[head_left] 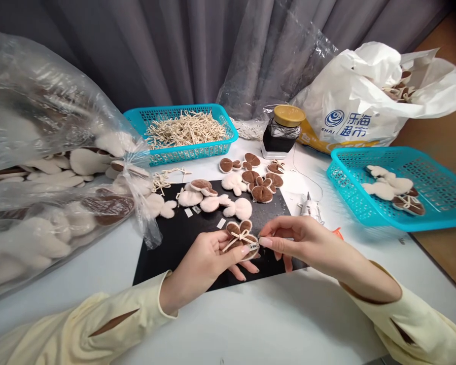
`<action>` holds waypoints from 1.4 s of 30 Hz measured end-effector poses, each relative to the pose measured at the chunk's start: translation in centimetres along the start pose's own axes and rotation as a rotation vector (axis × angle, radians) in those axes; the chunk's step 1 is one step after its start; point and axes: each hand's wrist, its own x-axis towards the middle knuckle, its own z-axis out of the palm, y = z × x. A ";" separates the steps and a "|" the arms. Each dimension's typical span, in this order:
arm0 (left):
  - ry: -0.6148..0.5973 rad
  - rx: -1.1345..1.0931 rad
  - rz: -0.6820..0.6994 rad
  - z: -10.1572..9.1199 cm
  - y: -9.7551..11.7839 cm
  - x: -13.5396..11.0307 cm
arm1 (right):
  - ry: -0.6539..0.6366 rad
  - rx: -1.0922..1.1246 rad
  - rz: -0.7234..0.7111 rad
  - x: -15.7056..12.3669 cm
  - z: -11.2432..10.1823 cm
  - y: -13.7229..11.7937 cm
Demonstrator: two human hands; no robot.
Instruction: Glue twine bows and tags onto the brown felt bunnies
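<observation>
My left hand grips a brown bunny-head plush patch with cream edging, a cream cord bow and a small white printed label. Its thumb presses by the label while other fingers spread underneath. At the patch's right edge, thumb and forefinger of my right hand are pinched together; whatever they may hold is too small to make out. Both hands are over a black mat. Just beyond lie a white-backed patch, a brown one and loose white labels.
Cream cord bows fill a blue basket at the back. A second blue basket holds a few patches at right. Clear plastic bags of patches crowd the left. A gold-lidded jar, white shopping bag and metal-tipped white tool are also there.
</observation>
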 end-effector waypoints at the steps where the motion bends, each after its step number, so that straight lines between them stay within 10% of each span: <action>1: -0.011 0.000 0.004 0.0 0.0 0.0 | -0.021 0.029 -0.002 0.1 0.0 0.0; 42: -0.039 0.027 0.036 -0.2 0.3 0.3 | -0.053 0.093 0.000 0.4 0.8 0.2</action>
